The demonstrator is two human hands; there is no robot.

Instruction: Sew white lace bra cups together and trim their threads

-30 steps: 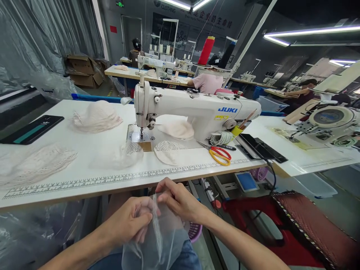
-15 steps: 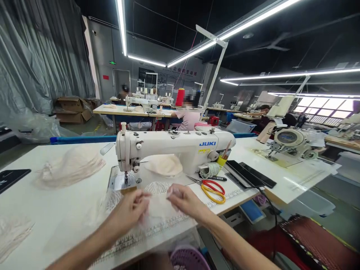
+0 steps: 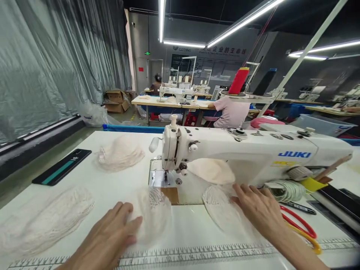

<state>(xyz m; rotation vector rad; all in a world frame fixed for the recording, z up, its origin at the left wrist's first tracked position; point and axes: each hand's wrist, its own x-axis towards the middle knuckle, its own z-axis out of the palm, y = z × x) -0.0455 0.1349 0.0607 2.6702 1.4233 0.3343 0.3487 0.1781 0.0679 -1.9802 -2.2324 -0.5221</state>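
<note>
My left hand (image 3: 116, 225) is spread low over the table, its fingertips at the edge of a sheer cream lace piece (image 3: 153, 213) in front of the needle. On the right, my right hand (image 3: 257, 204) lies with fingers apart on a second lace piece (image 3: 222, 210). The white sewing machine (image 3: 247, 150) stands behind both hands, its presser foot (image 3: 165, 177) above the metal plate. A smooth cream fabric piece (image 3: 212, 170) lies under the machine arm.
Stacked cream pieces (image 3: 120, 152) and a lace pile (image 3: 47, 221) lie left, near a black case (image 3: 62, 167). Red and yellow scissors (image 3: 300, 223), a cord coil (image 3: 285, 190) and a marker (image 3: 299, 207) are right. A ruler tape (image 3: 197, 257) runs along the front edge. A person (image 3: 230, 112) sits beyond.
The view has turned left and come closer to the machine. My hands have moved apart, the left to the left lace piece, the right onto the right one.
</note>
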